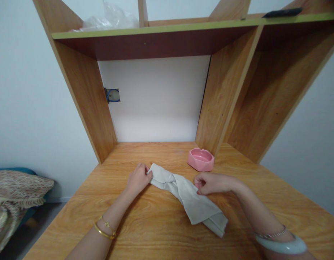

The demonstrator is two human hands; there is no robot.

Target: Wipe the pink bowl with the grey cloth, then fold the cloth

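Observation:
A pale grey cloth [187, 196] lies crumpled and partly twisted on the wooden desk [145, 231], running from the middle toward the near right. My left hand [138, 178] pinches the cloth's far left corner, fingers closed on it. My right hand [210, 183] is curled with its fingertips pinching the cloth's upper edge near the middle. Gold bracelets sit on my left wrist; a thin chain and a pale jade bangle on my right.
A pink faceted ceramic dish [200, 159] stands on the desk just beyond my right hand. Wooden shelf uprights [218, 104] frame a white back wall. Clear plastic wrap [107, 20] lies on the upper shelf. A patterned blanket [12, 191] lies at the far left.

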